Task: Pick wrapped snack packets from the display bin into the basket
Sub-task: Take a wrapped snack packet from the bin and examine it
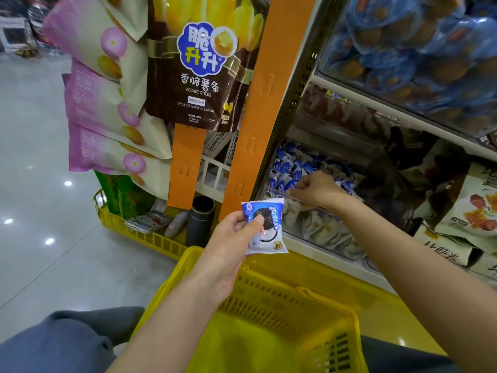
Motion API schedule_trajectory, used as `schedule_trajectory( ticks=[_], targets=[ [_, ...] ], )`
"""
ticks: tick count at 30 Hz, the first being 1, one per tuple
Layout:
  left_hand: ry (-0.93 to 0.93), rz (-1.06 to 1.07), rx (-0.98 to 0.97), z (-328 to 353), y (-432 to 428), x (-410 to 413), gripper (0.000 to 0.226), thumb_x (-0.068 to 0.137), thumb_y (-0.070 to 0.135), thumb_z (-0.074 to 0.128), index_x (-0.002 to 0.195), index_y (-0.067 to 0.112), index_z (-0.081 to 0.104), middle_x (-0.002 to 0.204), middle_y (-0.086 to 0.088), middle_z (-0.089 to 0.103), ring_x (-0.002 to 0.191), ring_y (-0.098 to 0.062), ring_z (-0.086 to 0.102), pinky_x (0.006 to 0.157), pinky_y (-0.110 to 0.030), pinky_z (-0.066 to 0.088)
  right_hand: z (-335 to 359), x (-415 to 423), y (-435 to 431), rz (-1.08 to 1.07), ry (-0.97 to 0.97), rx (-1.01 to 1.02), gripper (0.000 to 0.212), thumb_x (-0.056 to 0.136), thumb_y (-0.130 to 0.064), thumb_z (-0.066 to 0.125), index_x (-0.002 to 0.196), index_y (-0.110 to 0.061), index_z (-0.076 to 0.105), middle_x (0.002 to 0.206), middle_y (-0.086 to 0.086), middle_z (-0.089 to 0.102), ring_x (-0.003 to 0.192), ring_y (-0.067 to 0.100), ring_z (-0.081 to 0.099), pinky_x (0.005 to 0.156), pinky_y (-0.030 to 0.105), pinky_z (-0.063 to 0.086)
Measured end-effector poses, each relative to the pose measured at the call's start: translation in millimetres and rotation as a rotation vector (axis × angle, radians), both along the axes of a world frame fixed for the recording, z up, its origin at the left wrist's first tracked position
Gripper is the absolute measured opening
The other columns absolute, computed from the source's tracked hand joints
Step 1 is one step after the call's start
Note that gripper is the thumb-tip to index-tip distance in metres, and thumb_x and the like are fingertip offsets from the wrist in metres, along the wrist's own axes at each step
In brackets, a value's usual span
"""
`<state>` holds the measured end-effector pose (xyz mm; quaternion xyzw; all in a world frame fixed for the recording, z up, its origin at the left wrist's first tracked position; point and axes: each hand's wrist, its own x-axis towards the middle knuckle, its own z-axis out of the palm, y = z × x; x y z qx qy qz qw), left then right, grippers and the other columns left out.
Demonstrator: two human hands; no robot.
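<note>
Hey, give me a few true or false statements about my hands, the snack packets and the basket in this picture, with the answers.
1. The left hand holds a blue and white packet. True.
2. The right hand rests on the rim of the basket. False: it reaches into the display bin, among the loose packets there.
3. The basket is red. False: it is yellow.
4. A brown bag of potato sticks hangs higher up than the left hand. True.
5. The held packet lies inside the basket. False: it is held up in the air, not in the basket.
</note>
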<state>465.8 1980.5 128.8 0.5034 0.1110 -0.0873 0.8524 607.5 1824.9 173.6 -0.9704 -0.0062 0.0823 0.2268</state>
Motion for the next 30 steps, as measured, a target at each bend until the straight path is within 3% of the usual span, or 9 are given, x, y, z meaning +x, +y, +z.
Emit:
schedule_trajectory(
  ticks=[4, 7, 9, 11, 14, 17, 21, 25, 30],
  targets=[
    [-0.006, 0.011, 0.005, 0, 1, 1, 0.013, 0.09, 0.021, 0.057, 0.103, 0.018, 0.058, 0.087, 0.0, 0.071, 0.07, -0.004, 0.069, 0.071, -0.025, 0.053, 4, 5, -1, 0.036, 0.066, -0.039, 0.024, 0.087, -0.029, 0.063, 0.08, -0.007, 0.066, 0.089, 0.013, 0.069, 0.09, 0.027, 0.067, 0.088, 0.039, 0.052],
    [-0.015, 0.018, -0.004, 2, 1, 3, 0.012, 0.089, 0.021, 0.058, 0.1, 0.019, 0.058, 0.086, -0.001, 0.071, 0.073, -0.006, 0.069, 0.072, -0.026, 0.054, 6, 2, -8, -0.004, 0.113, 0.059, 0.035, 0.091, -0.03, 0.057, 0.103, 0.002, 0.064, 0.096, 0.017, 0.07, 0.077, 0.019, 0.069, 0.072, 0.028, 0.053],
    [-0.025, 0.023, 0.001, 2, 0, 3, 0.013, 0.089, 0.021, 0.058, 0.102, 0.017, 0.057, 0.093, -0.004, 0.069, 0.083, -0.011, 0.068, 0.077, -0.028, 0.054, 7, -8, -9, -0.015, -0.018, 0.015, 0.033, 0.093, -0.033, 0.054, 0.105, -0.004, 0.064, 0.098, 0.013, 0.069, 0.073, 0.014, 0.063, 0.062, 0.022, 0.047],
    [-0.026, 0.027, 0.01, 1, -2, 3, 0.017, 0.089, 0.018, 0.058, 0.105, 0.014, 0.056, 0.1, -0.009, 0.068, 0.093, -0.017, 0.067, 0.083, -0.033, 0.053, 8, -27, -8, 0.0, -0.245, 0.079, 0.022, 0.094, -0.03, 0.052, 0.105, -0.015, 0.062, 0.093, 0.002, 0.066, 0.075, 0.008, 0.058, 0.063, 0.02, 0.044],
    [-0.034, -0.003, 0.032, -4, -4, 1, 0.022, 0.089, 0.013, 0.059, 0.11, 0.01, 0.054, 0.098, -0.008, 0.069, 0.083, -0.015, 0.069, 0.072, -0.031, 0.055, 8, -68, -6, 0.134, -0.429, 0.297, 0.013, 0.094, -0.029, 0.05, 0.101, -0.025, 0.059, 0.089, -0.007, 0.065, 0.079, 0.006, 0.061, 0.069, 0.02, 0.051],
    [-0.068, -0.061, 0.087, -8, -8, -3, 0.026, 0.088, 0.007, 0.058, 0.113, 0.014, 0.052, 0.098, -0.001, 0.071, 0.085, -0.012, 0.069, 0.073, -0.031, 0.054, -1, -105, -4, 0.229, -0.258, 0.431, 0.015, 0.091, -0.035, 0.051, 0.099, -0.028, 0.061, 0.089, -0.008, 0.067, 0.082, 0.005, 0.062, 0.073, 0.024, 0.054],
    [-0.127, -0.152, 0.218, -15, -14, -10, 0.033, 0.087, 0.003, 0.059, 0.112, 0.023, 0.053, 0.107, 0.0, 0.068, 0.1, -0.015, 0.065, 0.086, -0.035, 0.049, -17, -120, -9, 0.208, -0.066, 0.586, 0.015, 0.089, -0.017, 0.058, 0.099, -0.008, 0.065, 0.09, 0.01, 0.07, 0.079, 0.017, 0.066, 0.074, 0.031, 0.056],
    [-0.208, -0.151, 0.304, -21, -21, -14, 0.019, 0.09, 0.013, 0.058, 0.107, 0.022, 0.059, 0.101, 0.002, 0.07, 0.091, -0.006, 0.067, 0.065, -0.015, 0.05, -29, -127, -18, 0.137, 0.026, 0.758, 0.005, 0.086, -0.007, 0.061, 0.085, -0.008, 0.065, 0.078, 0.008, 0.066, 0.062, 0.004, 0.059, 0.058, 0.017, 0.05],
    [-0.205, -0.067, 0.378, -31, -30, -16, 0.015, 0.093, 0.023, 0.053, 0.087, 0.011, 0.06, 0.077, -0.002, 0.067, 0.072, -0.006, 0.066, 0.056, -0.018, 0.05, -46, -138, -24, 0.137, 0.031, 0.814, 0.013, 0.085, -0.008, 0.063, 0.077, -0.018, 0.063, 0.07, 0.0, 0.064, 0.059, 0.0, 0.058, 0.051, 0.013, 0.047]
  ],
)
